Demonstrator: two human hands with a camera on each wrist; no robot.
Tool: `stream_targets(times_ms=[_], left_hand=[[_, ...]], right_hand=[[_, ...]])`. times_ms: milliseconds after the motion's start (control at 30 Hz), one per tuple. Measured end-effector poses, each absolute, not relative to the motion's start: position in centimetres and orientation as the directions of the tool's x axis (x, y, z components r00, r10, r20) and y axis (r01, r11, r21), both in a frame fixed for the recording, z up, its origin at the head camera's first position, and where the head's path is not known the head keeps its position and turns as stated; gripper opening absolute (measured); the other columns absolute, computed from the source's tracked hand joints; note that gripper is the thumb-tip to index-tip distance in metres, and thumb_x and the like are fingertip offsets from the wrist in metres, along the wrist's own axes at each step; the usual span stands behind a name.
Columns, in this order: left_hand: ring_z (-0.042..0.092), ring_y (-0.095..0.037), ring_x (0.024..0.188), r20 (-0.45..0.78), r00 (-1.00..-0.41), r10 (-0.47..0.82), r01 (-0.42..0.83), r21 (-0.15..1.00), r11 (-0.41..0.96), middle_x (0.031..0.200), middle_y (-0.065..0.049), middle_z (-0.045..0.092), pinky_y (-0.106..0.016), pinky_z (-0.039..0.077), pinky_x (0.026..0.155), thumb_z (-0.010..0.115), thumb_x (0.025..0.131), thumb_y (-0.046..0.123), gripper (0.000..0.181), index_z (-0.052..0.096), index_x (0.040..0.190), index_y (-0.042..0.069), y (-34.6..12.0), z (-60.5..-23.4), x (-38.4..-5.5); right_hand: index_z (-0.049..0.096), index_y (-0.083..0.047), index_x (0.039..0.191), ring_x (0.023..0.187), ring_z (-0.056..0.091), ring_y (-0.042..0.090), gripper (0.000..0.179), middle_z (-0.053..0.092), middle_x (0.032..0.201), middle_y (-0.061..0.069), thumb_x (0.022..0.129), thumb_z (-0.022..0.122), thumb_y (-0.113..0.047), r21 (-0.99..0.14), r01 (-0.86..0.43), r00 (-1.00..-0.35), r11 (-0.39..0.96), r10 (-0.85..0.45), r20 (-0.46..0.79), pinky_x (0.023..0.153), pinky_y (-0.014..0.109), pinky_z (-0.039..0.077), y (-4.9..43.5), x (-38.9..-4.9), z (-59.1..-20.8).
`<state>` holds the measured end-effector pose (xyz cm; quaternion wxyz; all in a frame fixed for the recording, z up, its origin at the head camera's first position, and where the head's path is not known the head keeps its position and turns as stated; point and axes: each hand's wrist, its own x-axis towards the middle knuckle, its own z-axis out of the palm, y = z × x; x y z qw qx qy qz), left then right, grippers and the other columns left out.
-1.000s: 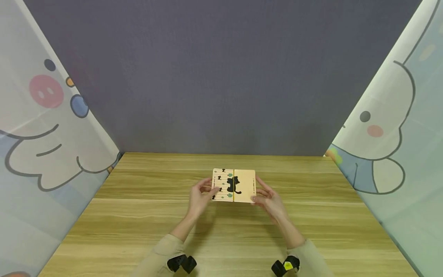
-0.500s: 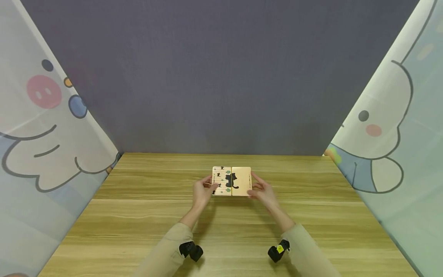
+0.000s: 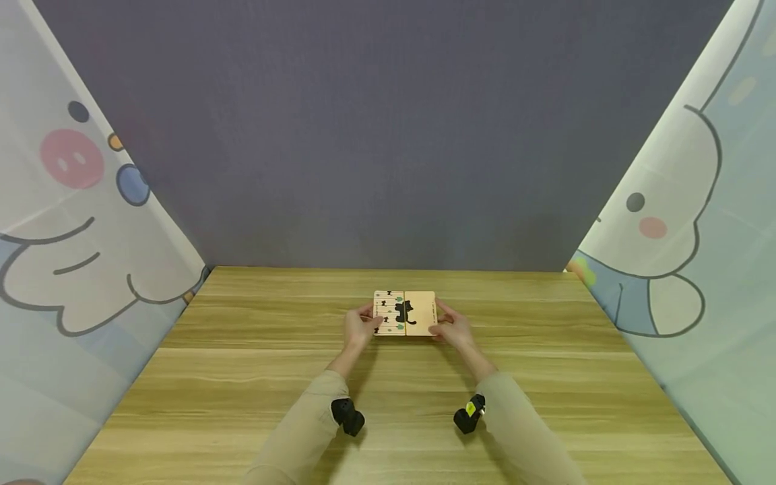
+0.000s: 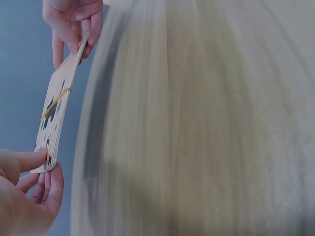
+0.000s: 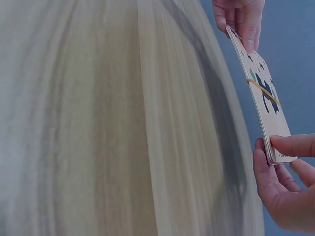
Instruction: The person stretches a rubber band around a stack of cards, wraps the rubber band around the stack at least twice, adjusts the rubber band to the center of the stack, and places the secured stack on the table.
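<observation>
A stack of thin cat-print notebooks [image 3: 422, 308] is held up over the table, spanning both hands. Its cover is part cream, part striped, with a black cat, and a yellow rubber band [image 5: 266, 92] runs round its middle. The left hand [image 3: 359, 328] pinches the striped end, thumb on the cover and fingers behind. At the plain cream end, the right hand [image 3: 456, 330] does the same. Several layers show along the stack's edge [image 4: 60, 115] in the left wrist view. The back of the stack is hidden.
The wood-grain table [image 3: 400, 417] stretches below the hands, with a dark grey panel [image 3: 388, 135] behind it. Cartoon-printed sheets [image 3: 73, 283] stand at the left and right. Small black devices [image 3: 347, 416] are strapped to both wrists.
Both hands have carried the notebook stack slightly farther away, toward the back panel, and it looks smaller in the head view. Both grips stay the same.
</observation>
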<state>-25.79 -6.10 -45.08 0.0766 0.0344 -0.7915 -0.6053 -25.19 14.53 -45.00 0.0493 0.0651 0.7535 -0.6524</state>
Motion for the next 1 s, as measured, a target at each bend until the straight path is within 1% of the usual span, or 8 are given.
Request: stream_targets(times_ms=[33, 200, 367, 567, 733, 1000], left_hand=[[0.054, -0.019, 0.068, 0.073, -0.986, -0.148, 0.032, 0.963, 0.267, 0.081, -0.014, 0.056, -0.019, 0.045, 0.049, 0.068, 0.073, -0.003, 0.04, 0.057, 0.112, -0.007, -6.1, -45.2, -26.0], [0.05, -0.017, 0.067, 0.039, -0.987, -0.154, -0.008, 0.957, 0.291, 0.081, -0.014, 0.056, -0.017, 0.043, 0.048, 0.068, 0.072, -0.004, 0.041, 0.057, 0.112, -0.006, -6.4, -45.9, -26.7], [0.048, -0.014, 0.065, 0.004, -0.986, -0.165, -0.048, 0.949, 0.311, 0.08, -0.011, 0.055, -0.017, 0.042, 0.048, 0.069, 0.072, -0.003, 0.041, 0.058, 0.111, -0.005, -6.6, -46.4, -27.1], [0.046, -0.013, 0.064, -0.013, -0.985, -0.173, -0.067, 0.95, 0.306, 0.076, -0.009, 0.055, -0.015, 0.04, 0.047, 0.069, 0.071, -0.003, 0.038, 0.059, 0.108, -0.007, -6.7, -46.9, -27.3], [0.048, -0.014, 0.066, -0.013, -0.986, -0.168, -0.064, 0.95, 0.304, 0.076, -0.011, 0.057, -0.016, 0.043, 0.049, 0.069, 0.071, -0.004, 0.036, 0.06, 0.105, -0.008, -6.7, -47.2, -27.3], [0.051, -0.016, 0.068, 0.006, -0.986, -0.166, -0.051, 0.941, 0.336, 0.076, -0.01, 0.058, -0.021, 0.044, 0.051, 0.07, 0.073, 0.001, 0.029, 0.063, 0.1, -0.008, -6.7, -47.6, -27.3]], right_hand=[[0.04, -0.011, 0.133, 0.063, 0.059, 0.015, 0.07, 0.048, 0.093, 0.013, 0.071, 0.063, 0.012, -0.974, 0.173, -0.985, 0.148, 0.046, -0.168, 0.061, 0.029, 0.054, 14.4, -25.3, -44.9], [0.044, -0.007, 0.13, 0.064, 0.06, 0.015, 0.067, 0.056, 0.098, 0.019, 0.069, 0.064, 0.013, -0.967, 0.204, -0.978, 0.154, 0.079, -0.194, 0.061, 0.028, 0.054, 13.9, -25.9, -45.3], [0.045, -0.001, 0.128, 0.065, 0.061, 0.017, 0.063, 0.057, 0.101, 0.025, 0.07, 0.063, 0.016, -0.968, 0.21, -0.976, 0.14, 0.09, -0.199, 0.061, 0.031, 0.054, 13.6, -26.3, -46.0], [0.048, 0.002, 0.124, 0.065, 0.061, 0.018, 0.058, 0.058, 0.1, 0.026, 0.07, 0.063, 0.016, -0.964, 0.23, -0.97, 0.137, 0.113, -0.216, 0.061, 0.03, 0.054, 13.3, -26.6, -46.4], [0.05, 0.006, 0.119, 0.065, 0.061, 0.019, 0.053, 0.057, 0.099, 0.027, 0.069, 0.063, 0.017, -0.965, 0.222, -0.972, 0.139, 0.11, -0.207, 0.061, 0.03, 0.054, 13.5, -26.6, -46.7], [0.052, 0.01, 0.115, 0.06, 0.055, 0.011, 0.046, 0.056, 0.093, 0.022, 0.07, 0.063, 0.015, -0.962, 0.214, -0.975, 0.166, 0.099, -0.2, 0.058, 0.027, 0.053, 13.7, -26.6, -47.0]])
